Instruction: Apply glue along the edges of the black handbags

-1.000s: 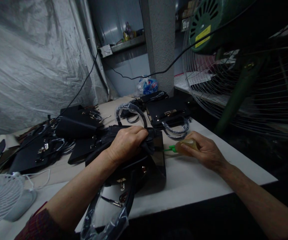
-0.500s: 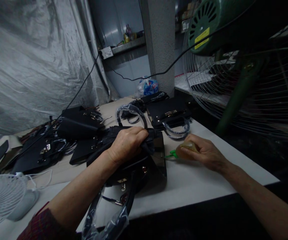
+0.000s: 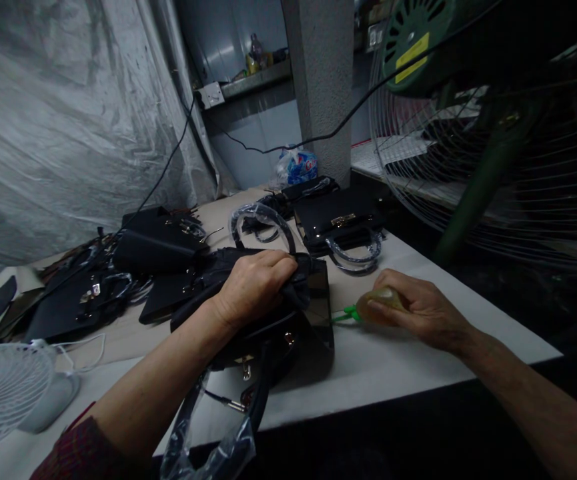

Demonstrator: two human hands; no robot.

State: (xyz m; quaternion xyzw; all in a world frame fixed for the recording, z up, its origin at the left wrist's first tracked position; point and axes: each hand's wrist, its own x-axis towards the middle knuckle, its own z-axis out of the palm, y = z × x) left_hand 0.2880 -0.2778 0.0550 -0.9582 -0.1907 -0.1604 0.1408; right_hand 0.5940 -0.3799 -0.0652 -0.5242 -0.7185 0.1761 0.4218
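A black handbag lies on the white tabletop, its two handles wrapped in clear plastic. My left hand is closed on dark, soft material at the bag's opening. In my right hand is a squeeze bottle of amber liquid, tilted sideways. Its green nozzle points left, and the thin tip is at the bag's right side panel; whether it touches I cannot tell. Gold-coloured fittings show on the bag's front, below my left forearm.
More black handbags lie behind and to the left. A small white fan stands at the left, a large green fan at the right. A black cable hangs across, before a grey pillar.
The bottle and my right hand have shifted slightly right and down, still close to the bag's side panel. My left hand keeps its hold on the bag. The view has tilted a little.
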